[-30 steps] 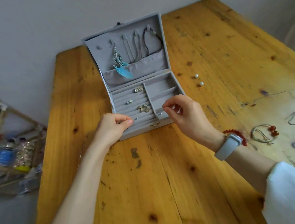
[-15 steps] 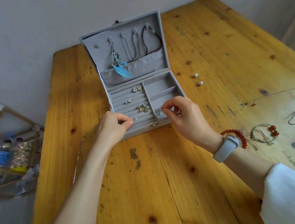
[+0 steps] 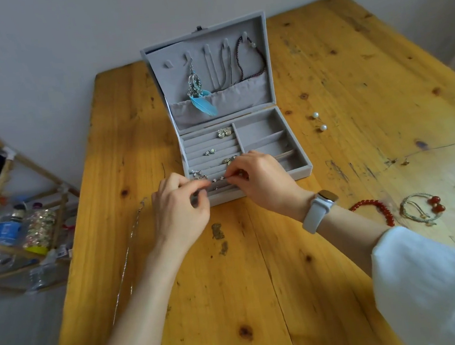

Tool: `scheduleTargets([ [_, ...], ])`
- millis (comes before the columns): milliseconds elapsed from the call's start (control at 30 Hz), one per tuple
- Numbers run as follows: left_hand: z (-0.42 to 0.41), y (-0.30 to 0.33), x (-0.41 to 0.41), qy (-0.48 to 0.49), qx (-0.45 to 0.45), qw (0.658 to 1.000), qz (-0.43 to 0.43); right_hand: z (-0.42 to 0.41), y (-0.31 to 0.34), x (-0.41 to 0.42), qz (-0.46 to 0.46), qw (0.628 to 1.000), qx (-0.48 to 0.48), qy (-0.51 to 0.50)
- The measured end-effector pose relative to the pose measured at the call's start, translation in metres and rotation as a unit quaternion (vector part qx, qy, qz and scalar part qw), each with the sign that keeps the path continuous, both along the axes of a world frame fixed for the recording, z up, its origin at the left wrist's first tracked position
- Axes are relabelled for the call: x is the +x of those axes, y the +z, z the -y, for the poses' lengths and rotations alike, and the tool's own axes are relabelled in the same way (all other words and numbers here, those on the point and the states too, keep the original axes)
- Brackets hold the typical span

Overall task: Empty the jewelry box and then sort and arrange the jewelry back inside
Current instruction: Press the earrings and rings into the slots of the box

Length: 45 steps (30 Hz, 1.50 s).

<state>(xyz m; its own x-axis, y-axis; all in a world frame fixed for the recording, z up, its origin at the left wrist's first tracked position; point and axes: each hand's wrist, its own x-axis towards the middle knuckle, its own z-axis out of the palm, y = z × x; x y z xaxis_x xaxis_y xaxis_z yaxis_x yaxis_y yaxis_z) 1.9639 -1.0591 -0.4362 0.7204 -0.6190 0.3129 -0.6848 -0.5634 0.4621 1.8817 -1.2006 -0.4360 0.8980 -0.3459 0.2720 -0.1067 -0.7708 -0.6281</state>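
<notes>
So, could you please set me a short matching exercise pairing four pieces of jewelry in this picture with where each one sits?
Things:
1. blue feather earring
2. two pearl earrings
3. red bead bracelet
4. long silver chain

Places:
A. on the table, right of the box
B. on the table, left of the left forearm
C. hanging inside the lid
D. on the table, beside the right wrist

Pairs: 1-C, 2-A, 3-D, 4-B

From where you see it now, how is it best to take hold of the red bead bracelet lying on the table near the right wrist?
Pinch the red bead bracelet from above at the top of its arc, on the side away from the right wrist. It lies flat on the table as a curved string of round beads, and its near end runs under the forearm and sleeve. Thumb and finger across one or two beads should probably lift it cleanly.
</notes>
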Motion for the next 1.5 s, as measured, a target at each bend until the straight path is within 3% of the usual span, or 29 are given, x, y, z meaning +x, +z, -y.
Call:
scheduleTargets([
  [133, -0.006, -0.005, -0.001, -0.015, 0.021, 0.999, 0.047, -0.002, 0.002, 0.008, -0.036, 0.999, -0.032, 0.017],
  [533, -0.008, -0.012, -0.001, -0.010, 0.020, 0.997, 0.070, -0.007, 0.008, 0.020, -0.105, 0.982, -0.151, 0.038],
  [767, -0.012, -0.013, -0.003, -0.004, 0.008, 0.998, 0.068, -0.008, 0.000, 0.004, -0.052, 0.991, -0.124, 0.023],
  [1100, -0.010, -0.014, -0.013, -0.011, -0.003, 0.998, 0.062, -0.008, 0.000, -0.011, -0.060, 0.986, -0.149, 0.031],
  [1333, 0.031, -0.001, -0.054, -0.082, -0.055, 0.994, 0.045, 0.023, 0.002, -0.072, 0.016, 0.997, -0.069, -0.043],
  [1500, 0.096, 0.002, -0.102, -0.187, -0.073, 0.979, 0.020, 0.083, -0.004, -0.140, 0.001, 0.979, -0.085, -0.187],
])
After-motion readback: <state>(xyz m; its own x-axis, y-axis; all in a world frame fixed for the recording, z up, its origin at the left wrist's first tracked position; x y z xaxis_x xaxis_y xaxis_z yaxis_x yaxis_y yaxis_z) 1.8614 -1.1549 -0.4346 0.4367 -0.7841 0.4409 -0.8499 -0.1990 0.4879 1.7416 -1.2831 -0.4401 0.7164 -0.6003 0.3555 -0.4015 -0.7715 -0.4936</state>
